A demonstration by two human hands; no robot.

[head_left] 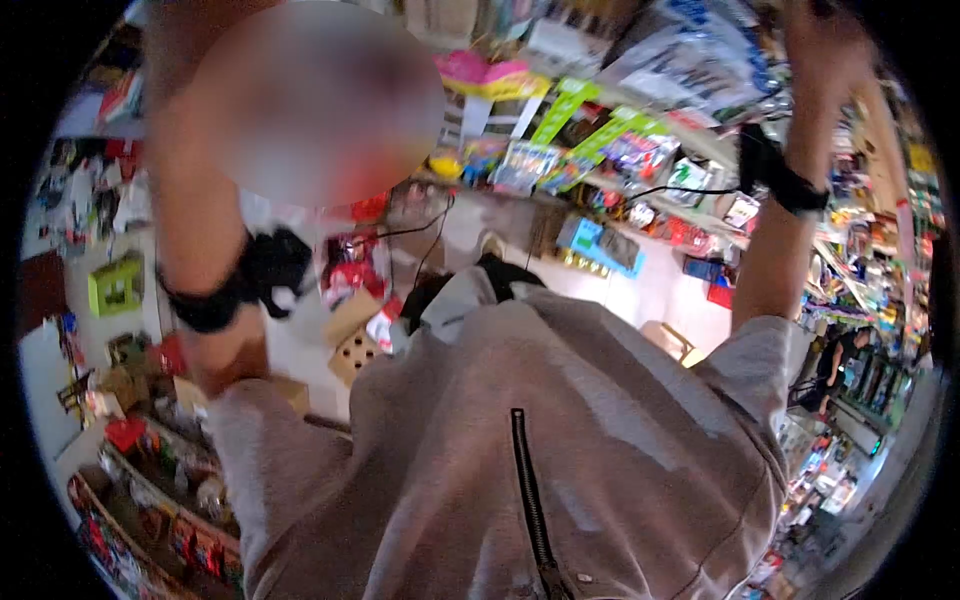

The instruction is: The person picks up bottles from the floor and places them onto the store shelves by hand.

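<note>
My left hand (195, 45) is raised at the upper left, smeared by motion and partly cut off by the top edge. Beside it a large round blurred patch (320, 100) covers whatever is there, so I cannot make out what the hand touches. My right hand (830, 50) reaches up at the upper right, its fingers blurred near the top edge. Just left of it is a shiny silver-and-blue plastic package (690, 60); contact with it is unclear. Black straps with dark cables wrap both wrists.
Shelves with bright packaged goods (530, 165) run ahead, edged with green strips (565, 110). On the floor lie a cardboard box with holes (355, 355) and a light-blue box (600, 243). A green stool (115, 287) stands left. Another person (838, 365) is far right.
</note>
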